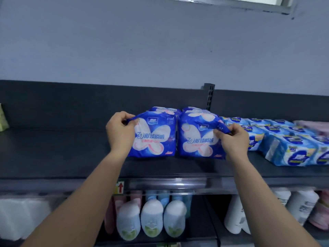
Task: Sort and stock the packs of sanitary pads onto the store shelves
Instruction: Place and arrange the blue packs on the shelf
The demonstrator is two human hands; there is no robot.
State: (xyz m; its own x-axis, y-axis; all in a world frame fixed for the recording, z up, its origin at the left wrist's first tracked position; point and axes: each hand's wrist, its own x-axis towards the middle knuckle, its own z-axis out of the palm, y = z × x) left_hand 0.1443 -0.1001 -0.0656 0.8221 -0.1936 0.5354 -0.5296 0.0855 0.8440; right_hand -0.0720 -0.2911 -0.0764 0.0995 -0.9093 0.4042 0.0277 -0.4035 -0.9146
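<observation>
Two dark blue packs of sanitary pads stand upright side by side on the dark top shelf [62, 154]. My left hand [120, 132] pinches the top left corner of the left blue pack [153, 138]. My right hand [231, 138] pinches the top right corner of the right blue pack [195, 139]. More blue packs [164, 110] of the same kind stand right behind these two, mostly hidden.
Light blue and white packs [288, 148] lie in rows on the shelf to the right, with pink packs [313, 125] behind them. A green item [3, 116] sits at the far left. A slotted upright [210, 95] rises behind. Bottles [151, 220] fill the lower shelf.
</observation>
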